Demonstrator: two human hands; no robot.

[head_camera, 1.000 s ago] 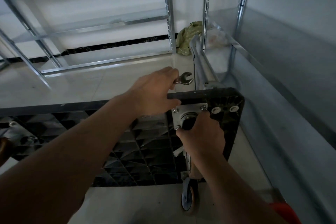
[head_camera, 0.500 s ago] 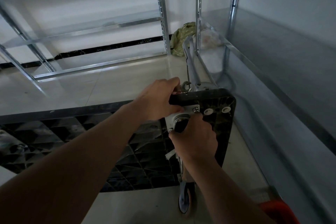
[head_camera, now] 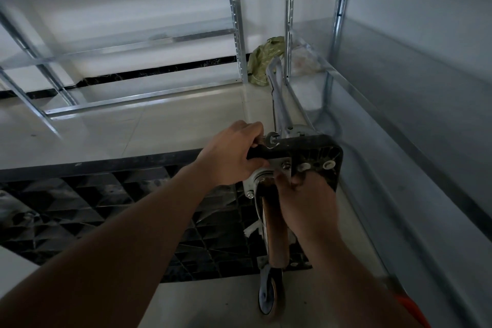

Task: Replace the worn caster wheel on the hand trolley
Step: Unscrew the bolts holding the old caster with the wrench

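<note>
Up at the trolley deck's (head_camera: pixel 314 152) far corner, the left hand (head_camera: pixel 231 154) curls its grip round a wrench (head_camera: pixel 270 140) at the deck edge. Just below that corner, the right hand (head_camera: pixel 310 205) pinches the caster's mounting plate (head_camera: pixel 282 168); a second caster wheel (head_camera: pixel 270 298) sits beneath the deck's near edge.

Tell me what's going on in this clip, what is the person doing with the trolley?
A person is working on a caster at the corner of a black hand trolley tipped on its side on the floor. The left hand grips an open-ended wrench at the deck's top edge, above the caster's mounting plate. The right hand is at the plate by a bolt; what its fingers hold is hidden. The caster wheel hangs below the plate, still attached. Another wheel shows lower down.
</note>
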